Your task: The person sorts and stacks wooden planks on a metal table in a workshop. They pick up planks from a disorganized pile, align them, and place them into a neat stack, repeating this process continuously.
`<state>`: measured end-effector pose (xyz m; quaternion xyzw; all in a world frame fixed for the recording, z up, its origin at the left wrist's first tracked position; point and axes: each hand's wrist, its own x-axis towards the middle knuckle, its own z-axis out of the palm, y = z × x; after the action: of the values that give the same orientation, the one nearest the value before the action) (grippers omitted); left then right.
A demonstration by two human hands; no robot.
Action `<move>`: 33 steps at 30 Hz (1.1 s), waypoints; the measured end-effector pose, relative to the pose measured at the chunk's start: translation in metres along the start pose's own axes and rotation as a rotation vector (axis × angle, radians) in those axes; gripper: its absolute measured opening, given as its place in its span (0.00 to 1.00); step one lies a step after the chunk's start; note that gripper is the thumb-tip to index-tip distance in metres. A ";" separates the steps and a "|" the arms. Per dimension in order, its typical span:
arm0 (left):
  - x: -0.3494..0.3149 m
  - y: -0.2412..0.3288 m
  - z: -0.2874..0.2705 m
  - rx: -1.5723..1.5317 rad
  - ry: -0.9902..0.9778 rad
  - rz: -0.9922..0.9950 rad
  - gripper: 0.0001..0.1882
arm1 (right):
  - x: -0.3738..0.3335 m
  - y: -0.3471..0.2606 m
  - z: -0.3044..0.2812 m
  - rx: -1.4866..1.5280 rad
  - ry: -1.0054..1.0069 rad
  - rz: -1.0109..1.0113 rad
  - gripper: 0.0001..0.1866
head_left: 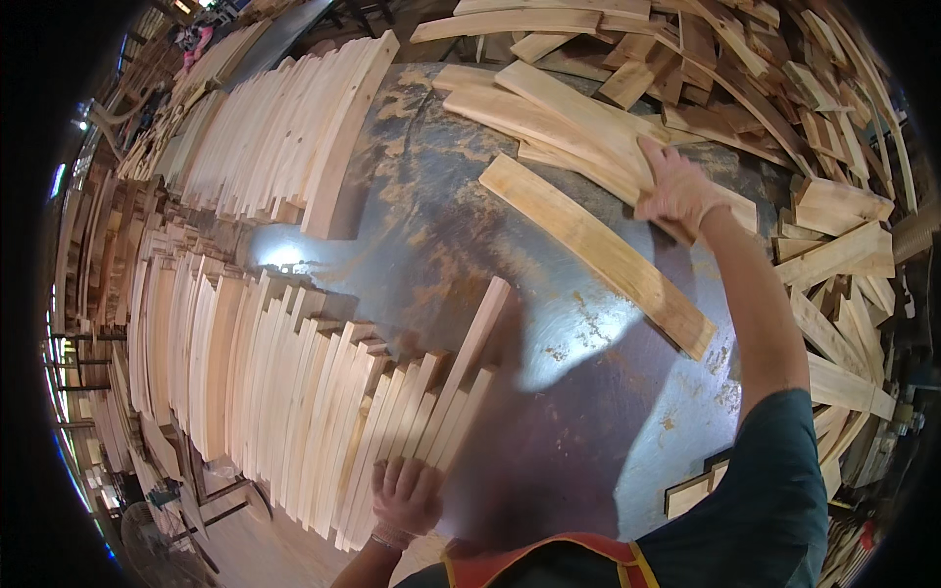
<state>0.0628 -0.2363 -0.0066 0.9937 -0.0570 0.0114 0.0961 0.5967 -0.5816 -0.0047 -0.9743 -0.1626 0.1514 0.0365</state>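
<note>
My right hand (676, 188), seemingly in a thin pale glove, reaches to the upper right and grips the near end of a wooden board (578, 110). That board lies across a small heap of similar boards (520, 118). One more board (598, 257) lies by itself, slanting, just nearer than the heap. My left hand (407, 498) is low, its bent fingers over the near ends of boards in a long row (314, 421) standing on edge. Its thumb is hidden. One board (470, 343) in this row sticks out farther than those beside it.
A metal tabletop (441, 235) with brown smudges lies beneath the boards. A second row of boards (284, 132) stands at the far left. Offcuts and planks (716, 59) pile up along the far right and right edge. A fan (152, 534) stands at lower left.
</note>
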 end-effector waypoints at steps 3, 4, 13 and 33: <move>-0.003 -0.001 0.001 -0.005 0.018 0.020 0.19 | -0.034 -0.011 0.020 -0.028 0.017 0.080 0.67; -0.002 -0.001 -0.001 -0.012 0.042 0.033 0.20 | -0.040 -0.012 0.020 -0.019 0.005 0.110 0.68; -0.024 -0.010 0.001 -0.088 0.156 0.072 0.22 | -0.215 -0.014 0.074 1.534 -0.256 0.029 0.63; -0.062 0.028 0.019 -0.029 0.101 0.122 0.44 | -0.299 -0.123 0.136 0.356 0.102 -0.279 0.37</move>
<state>-0.0019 -0.2603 -0.0225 0.9850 -0.1128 0.0664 0.1123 0.2480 -0.5609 -0.0343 -0.9271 -0.2643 0.1216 0.2364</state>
